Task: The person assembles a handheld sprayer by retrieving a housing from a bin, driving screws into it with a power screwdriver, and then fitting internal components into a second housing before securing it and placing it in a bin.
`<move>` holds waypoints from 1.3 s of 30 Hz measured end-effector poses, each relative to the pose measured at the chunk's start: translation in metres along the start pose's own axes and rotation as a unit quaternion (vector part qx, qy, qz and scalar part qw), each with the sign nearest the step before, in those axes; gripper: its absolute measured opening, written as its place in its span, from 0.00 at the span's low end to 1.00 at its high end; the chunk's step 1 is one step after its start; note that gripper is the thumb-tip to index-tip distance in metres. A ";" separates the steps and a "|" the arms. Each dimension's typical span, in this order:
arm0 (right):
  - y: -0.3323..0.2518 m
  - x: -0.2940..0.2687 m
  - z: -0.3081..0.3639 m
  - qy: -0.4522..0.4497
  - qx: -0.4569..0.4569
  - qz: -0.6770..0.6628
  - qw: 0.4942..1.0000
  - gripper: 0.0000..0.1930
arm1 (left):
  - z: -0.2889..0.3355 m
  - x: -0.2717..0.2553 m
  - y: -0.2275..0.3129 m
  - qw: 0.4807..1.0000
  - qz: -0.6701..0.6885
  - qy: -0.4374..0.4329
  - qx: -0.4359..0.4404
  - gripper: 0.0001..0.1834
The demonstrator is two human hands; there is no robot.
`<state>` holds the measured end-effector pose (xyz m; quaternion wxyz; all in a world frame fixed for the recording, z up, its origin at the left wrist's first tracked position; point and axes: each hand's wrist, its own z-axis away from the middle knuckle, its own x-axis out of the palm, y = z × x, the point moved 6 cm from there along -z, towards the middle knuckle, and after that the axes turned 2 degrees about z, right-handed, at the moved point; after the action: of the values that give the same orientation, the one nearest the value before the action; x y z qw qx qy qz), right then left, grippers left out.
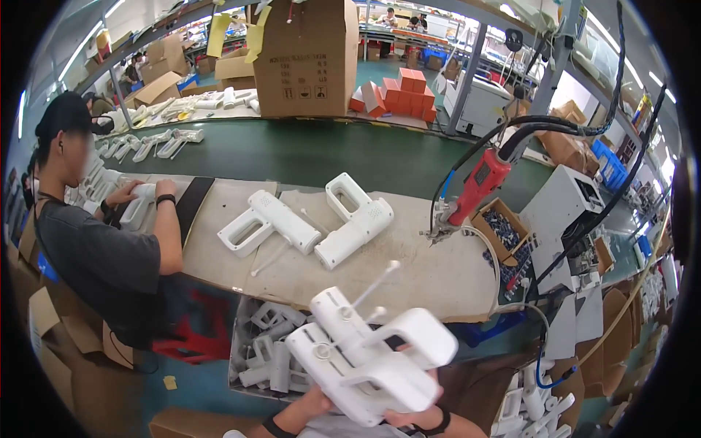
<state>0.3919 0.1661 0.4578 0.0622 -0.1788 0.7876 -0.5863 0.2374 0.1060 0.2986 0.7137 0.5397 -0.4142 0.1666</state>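
Low in front of me, past the bench's near edge, I hold two white gun-shaped plastic housings side by side, an upper one [337, 312] and a lower one [365, 387], each with a looped handle. Thin white stems with round tips stick out from them. My left hand [314, 406] grips the lower housing from beneath on its left. Around the handle end my right hand [415, 417] is closed, its fingers partly hidden behind the plastic. Two similar housings, one to the left [270, 223] and one to the right [355, 221], lie on the bench beyond.
A red electric screwdriver [478, 188] hangs over the right of the beige bench mat [431, 270]. A cardboard box of small dark parts [520, 255] stands beside it. Boxes of white housings are below left [277, 365] and right [529, 398]. A co-worker [98, 226] handles a housing at left.
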 end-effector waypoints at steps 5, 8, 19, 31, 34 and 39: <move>0.033 0.018 -0.004 -0.006 -0.064 0.106 0.992 0.54 | 0.004 0.006 0.046 0.987 0.036 0.129 0.092 0.56; 0.027 0.018 -0.010 -0.089 -0.150 0.173 0.969 0.45 | 0.006 0.008 0.059 0.984 0.016 0.129 0.121 0.56; 0.067 -0.104 0.020 0.228 -0.070 0.028 0.971 0.08 | 0.114 -0.172 0.067 0.918 0.032 0.373 0.130 0.34; 0.098 -0.126 0.011 0.479 0.051 -0.157 0.862 0.30 | 0.123 -0.329 -0.055 0.750 -0.174 0.604 -0.203 0.27; 0.102 -0.121 0.000 0.486 0.033 -0.160 0.859 0.28 | 0.146 -0.353 -0.044 0.612 -0.447 0.605 -0.244 0.25; 0.108 -0.116 -0.003 0.492 0.051 -0.231 0.838 0.24 | 0.128 -0.315 -0.004 0.448 -0.615 0.608 -0.229 0.21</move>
<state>0.4758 0.2366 0.3437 -0.4613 -0.0403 0.6195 -0.6338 -0.0022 0.0544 0.0628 0.7969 0.2320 0.5421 -0.1312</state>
